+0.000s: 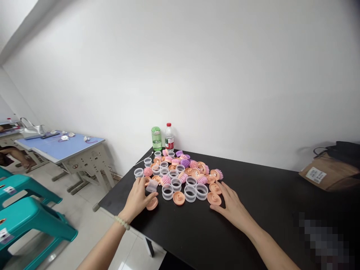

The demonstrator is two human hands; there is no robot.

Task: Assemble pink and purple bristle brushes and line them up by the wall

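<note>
Clear ring (152, 186), on its side, at pile's front L edge; L hand (137, 198) has it pinched betw. thumb & fingertips. Peach disc (152, 203) just below that hand's thumb, on the black table (180, 232).

Pile (174, 174) itself: clear rings, mostly upright & open at top, esp. along the front; peach discs w/ small center knobs; pink, coral & purple bristle brushes, mostly mid & back.

R hand (229, 204) at pile's front R corner, thumb & fingers spread, curved round two peach caps (214, 198), nothing gripped; can't tell if fingertips touch them. Bead bracelet (122, 222) on L wrist, front L of pile.

Behind pile, nr wall (197, 75): green bottle (156, 138), & just R of it a clear bottle w/ red cap (169, 138). White cord (143, 161) at pile's back L.

Far R of pile: brown paper bag (319, 170) w/ white label, black bag (344, 152) against it. Well L of pile: blue-top desk (62, 146) w/ small white items; teal stools (30, 221) nearer the camera.
</note>
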